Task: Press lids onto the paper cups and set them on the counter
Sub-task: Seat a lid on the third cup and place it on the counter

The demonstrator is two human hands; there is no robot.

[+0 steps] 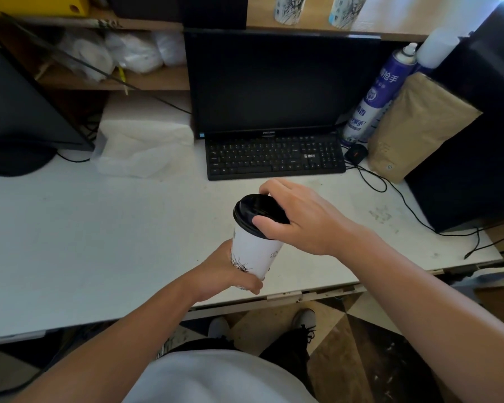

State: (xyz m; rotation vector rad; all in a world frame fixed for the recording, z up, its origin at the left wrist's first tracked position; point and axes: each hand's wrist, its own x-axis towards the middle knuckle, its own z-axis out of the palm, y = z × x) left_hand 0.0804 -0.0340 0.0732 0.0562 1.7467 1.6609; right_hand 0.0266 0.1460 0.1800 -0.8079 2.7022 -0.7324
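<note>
White counter (70, 228) has a keyboard (275, 155) by its back edge. Near the front edge, the left grip (221, 271) wraps round the tilted paper cup (255, 251). The right grip (300, 219) pinches the black lid (253, 210) on top. This looks like the pressing step. Next, I think, push the lid down all round.

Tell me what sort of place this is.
Probably a drinks shop's or café's service desk, though unsure: a monitor and keyboard sit on a white counter, spare printed cups stand on the shelf above, and the left hand holds a paper cup while the right hand grips its black lid.
</note>
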